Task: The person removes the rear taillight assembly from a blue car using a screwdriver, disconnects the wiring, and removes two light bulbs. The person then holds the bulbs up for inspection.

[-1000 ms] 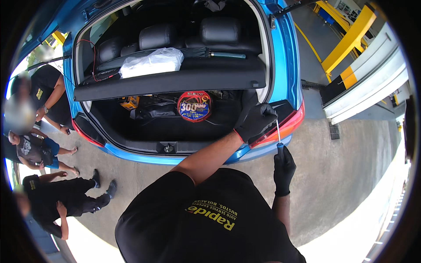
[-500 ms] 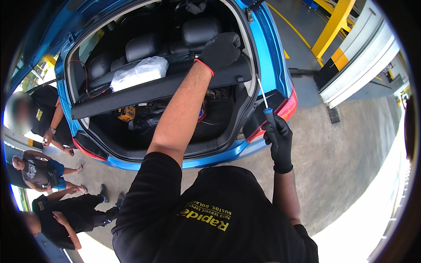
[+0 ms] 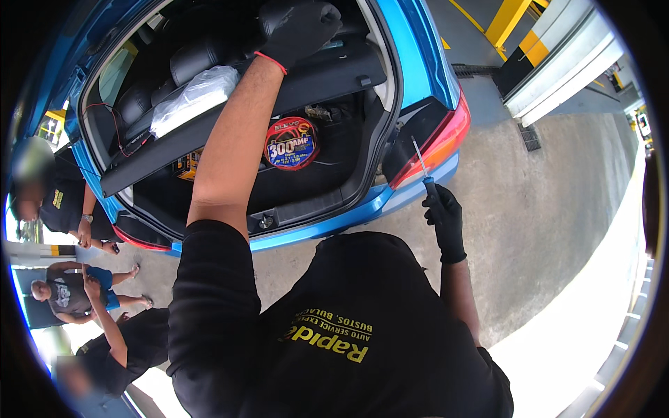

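Note:
A blue hatchback [image 3: 425,66] stands with its boot open in front of me. My left hand [image 3: 300,28], in a black glove, reaches far up into the boot above the black parcel shelf [image 3: 327,73]; whether it grips anything I cannot tell. My right hand [image 3: 444,217], also gloved, is closed around the handle of a slim screwdriver [image 3: 421,163], shaft pointing up beside the red tail light [image 3: 439,143]. A round red and blue pouch [image 3: 290,143] lies on the boot floor. A clear plastic bag [image 3: 194,99] rests on the shelf.
Several people stand and crouch at the left [image 3: 66,202], beside the car. A yellow post [image 3: 507,19] and a grey ramp [image 3: 564,59] are at the upper right, with a floor drain [image 3: 529,136] in the concrete.
My left arm rose from the tail light area up into the boot and over the parcel shelf. My right hand lifted the screwdriver toward the tail light. The view moved closer to the car.

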